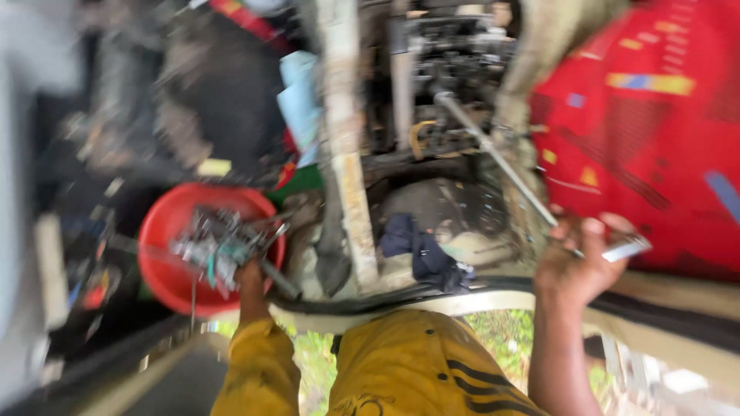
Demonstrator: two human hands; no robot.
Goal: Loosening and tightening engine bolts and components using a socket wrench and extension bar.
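Light: soft daylight, bright at the lower edge | Shadows: deep in the dark upper left, none sharp | Glare: pale washout at far left | Blur: heavy motion smear throughout, worst at left and top | Focus: nothing crisp, fine detail lost

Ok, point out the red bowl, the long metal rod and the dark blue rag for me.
red bowl (166, 219), head view, on its left inner wall.
long metal rod (501, 158), head view, on the middle of its shaft.
dark blue rag (420, 250), head view, on the middle of the bunched cloth.
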